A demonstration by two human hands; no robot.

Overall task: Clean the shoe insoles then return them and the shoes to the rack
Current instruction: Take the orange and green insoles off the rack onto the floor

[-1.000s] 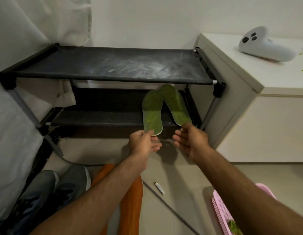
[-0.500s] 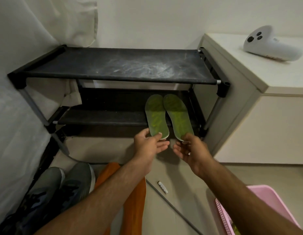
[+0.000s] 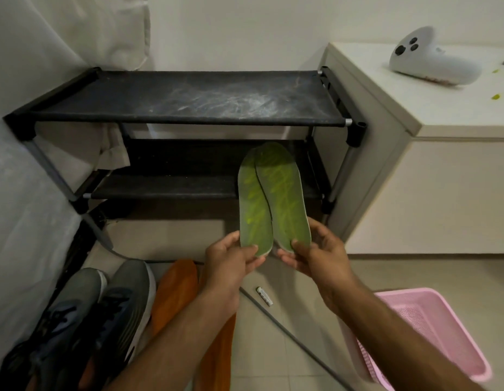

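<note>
From the head view, the person had both green insoles up in front of the black shoe rack (image 3: 189,103), toes pointing away and overlapping a bit. The left hand (image 3: 231,261) pinched the heel of the left insole (image 3: 252,210), thumb on top and fingers curled under. The right hand (image 3: 318,255) gripped the heel of the right insole (image 3: 284,193) the same way. The grey shoes (image 3: 84,314) sat on the floor near left, next to something orange (image 3: 174,289). A pink basket (image 3: 431,334) was near right, and a white controller (image 3: 431,60) lay on the cabinet (image 3: 442,193) far right.
</note>
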